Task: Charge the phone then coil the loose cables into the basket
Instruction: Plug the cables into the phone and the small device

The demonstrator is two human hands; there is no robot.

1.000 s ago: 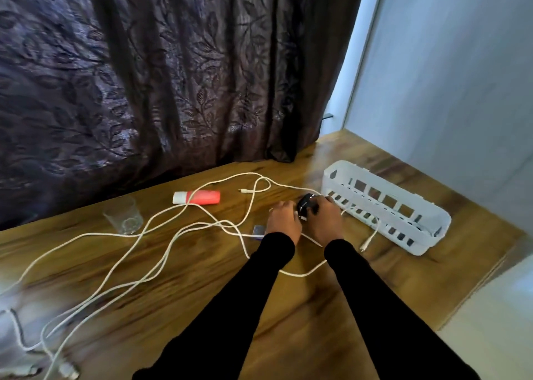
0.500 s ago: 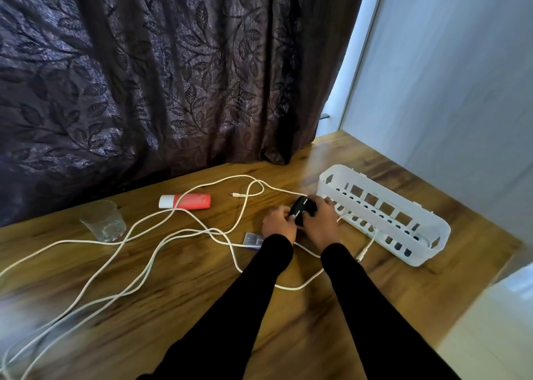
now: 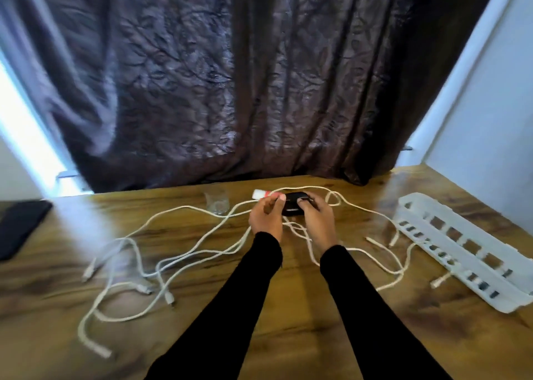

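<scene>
Between both sets of curled fingers, a small black oval charger (image 3: 292, 206) is gripped by the left hand (image 3: 266, 216) and right hand (image 3: 317, 221); a white cable (image 3: 184, 250) plug should be aligned squarely before pressing.

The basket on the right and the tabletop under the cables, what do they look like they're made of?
The basket looks like moulded white plastic with a matt finish: thin, even walls pierced by rows of rectangular slots. The tabletop shows brown wood grain with a soft sheen that reflects the window light; whether it is solid wood or a printed laminate cannot be told from this blurred view.
</scene>
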